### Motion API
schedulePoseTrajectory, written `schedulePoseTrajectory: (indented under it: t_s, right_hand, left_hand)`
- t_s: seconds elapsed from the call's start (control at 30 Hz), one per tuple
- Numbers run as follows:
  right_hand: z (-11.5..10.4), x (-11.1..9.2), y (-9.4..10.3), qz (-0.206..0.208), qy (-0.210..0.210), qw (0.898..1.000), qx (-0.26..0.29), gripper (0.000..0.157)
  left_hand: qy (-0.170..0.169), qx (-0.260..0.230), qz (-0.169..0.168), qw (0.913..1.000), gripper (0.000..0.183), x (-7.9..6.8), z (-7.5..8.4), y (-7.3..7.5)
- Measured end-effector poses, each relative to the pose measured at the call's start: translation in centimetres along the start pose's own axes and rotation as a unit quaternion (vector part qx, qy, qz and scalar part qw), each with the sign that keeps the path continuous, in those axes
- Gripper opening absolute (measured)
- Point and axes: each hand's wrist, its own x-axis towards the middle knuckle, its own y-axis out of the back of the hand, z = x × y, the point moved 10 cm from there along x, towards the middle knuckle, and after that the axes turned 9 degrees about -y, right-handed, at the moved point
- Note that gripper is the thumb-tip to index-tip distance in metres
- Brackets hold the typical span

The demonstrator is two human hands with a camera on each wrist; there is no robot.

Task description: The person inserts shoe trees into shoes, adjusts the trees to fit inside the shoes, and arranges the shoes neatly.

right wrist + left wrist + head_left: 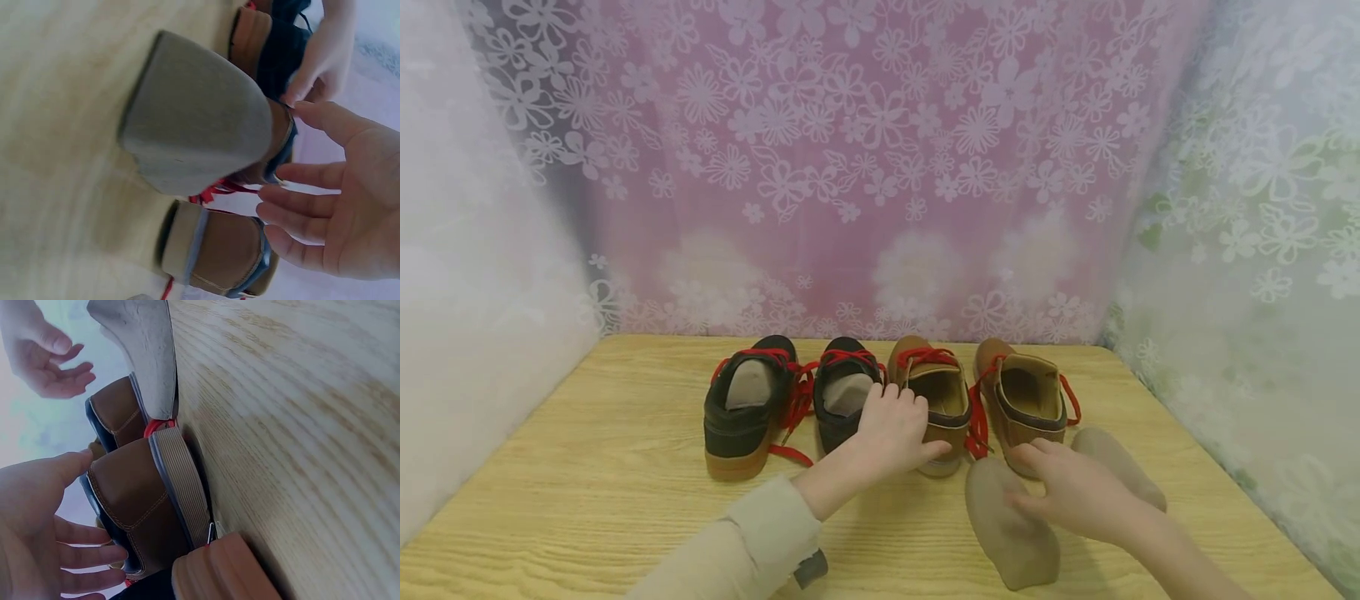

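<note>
My left hand [891,429] reaches over the heels of a black shoe [842,421] and a brown shoe [943,433], fingers spread and nothing held. In the left wrist view its thumb and fingers lie beside the brown heel [134,481]. My right hand [1075,492] hovers with loosely extended fingers above a beige foot-shaped form [1011,529], behind the second brown shoe [1026,408]. In the right wrist view that form [200,115] lies below the open fingers [300,219]. Another beige form [1120,467] lies partly hidden behind the right hand. Both brown shoes show hollow interiors.
At the row's left end stands another black shoe [741,425]; both black shoes have beige forms inside. Red laces [801,396] trail between the shoes. The wooden table [587,500] is bounded by a pink floral curtain [850,167] behind and pale curtains at the sides.
</note>
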Motion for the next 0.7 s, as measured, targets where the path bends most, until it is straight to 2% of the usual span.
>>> schedulePoseTrajectory:
  t_s: [0.27,0.53,0.7]
  right_hand:
    - [0.3,-0.8,-1.8,-0.012,-0.039,0.999,-0.012,0.059]
    - [0.0,-1.6,-4.3,-0.045,-0.04,0.998,-0.005,0.077]
    - [0.0,-2.1,-5.6,-0.065,-0.05,0.997,-0.006,0.083]
  left_hand:
    - [-0.001,0.012,0.007,0.9999,0.056,0.1,0.0,-0.1]
    - [-0.006,0.009,0.008,0.9999,0.054,0.0,0.1,-0.1]
    - [-0.007,0.008,0.006,0.9999,0.052,0.0,0.1,0.0]
